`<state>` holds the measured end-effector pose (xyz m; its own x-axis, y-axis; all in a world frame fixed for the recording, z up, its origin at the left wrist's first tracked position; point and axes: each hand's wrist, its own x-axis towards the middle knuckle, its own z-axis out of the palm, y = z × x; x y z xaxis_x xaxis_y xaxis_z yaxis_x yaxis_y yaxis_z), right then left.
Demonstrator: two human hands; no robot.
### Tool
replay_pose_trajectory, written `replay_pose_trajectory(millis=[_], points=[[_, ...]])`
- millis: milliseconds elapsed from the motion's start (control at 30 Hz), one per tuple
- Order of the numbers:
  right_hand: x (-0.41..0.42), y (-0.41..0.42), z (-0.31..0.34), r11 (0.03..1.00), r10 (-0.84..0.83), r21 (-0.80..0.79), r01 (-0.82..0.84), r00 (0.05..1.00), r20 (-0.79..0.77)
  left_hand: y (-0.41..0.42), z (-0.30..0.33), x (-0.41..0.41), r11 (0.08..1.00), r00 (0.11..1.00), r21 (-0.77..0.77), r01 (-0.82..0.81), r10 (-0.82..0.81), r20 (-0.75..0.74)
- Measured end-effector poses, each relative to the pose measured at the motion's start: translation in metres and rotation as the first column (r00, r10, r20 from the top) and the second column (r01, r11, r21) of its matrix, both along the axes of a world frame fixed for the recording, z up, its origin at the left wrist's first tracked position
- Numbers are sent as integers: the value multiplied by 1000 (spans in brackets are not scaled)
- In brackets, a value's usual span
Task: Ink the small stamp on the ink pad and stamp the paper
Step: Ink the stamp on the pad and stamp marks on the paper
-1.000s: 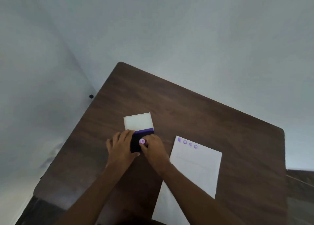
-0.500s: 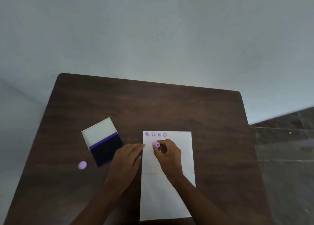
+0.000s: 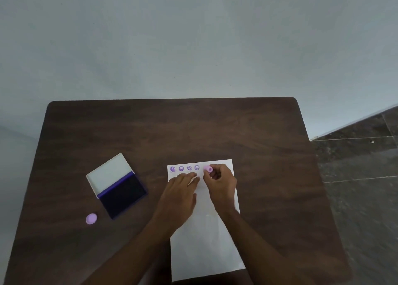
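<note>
Lilac small stamp (image 3: pixel 208 169), pinched in the right hand (image 3: pixel 219 182), seems to touch the paper (image 3: pixel 206 241) beside four prints (image 3: pixel 184 168); the flat, empty left hand (image 3: pixel 179 195) should steady the sheet during a straight-down press.

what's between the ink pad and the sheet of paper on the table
Only bare table, as the head view shows. The open ink pad sits left of the paper; the left hand rests on the paper's left edge, nearer the person.
</note>
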<state>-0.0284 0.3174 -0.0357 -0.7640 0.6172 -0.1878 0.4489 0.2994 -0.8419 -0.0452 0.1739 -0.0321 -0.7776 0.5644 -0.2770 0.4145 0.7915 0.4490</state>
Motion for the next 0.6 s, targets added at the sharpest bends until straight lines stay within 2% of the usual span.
replay_pose_trajectory(millis=[367, 600], points=[[-6, 1, -15, 1000, 6, -17, -6, 1000, 15, 4, -4, 3, 1000, 998, -18, 24, -25, -58], [-5, 1, -20, 1000, 27, -12, -27, 1000, 10, 3, -9, 5, 997, 998, -56, 47, -49, -44]])
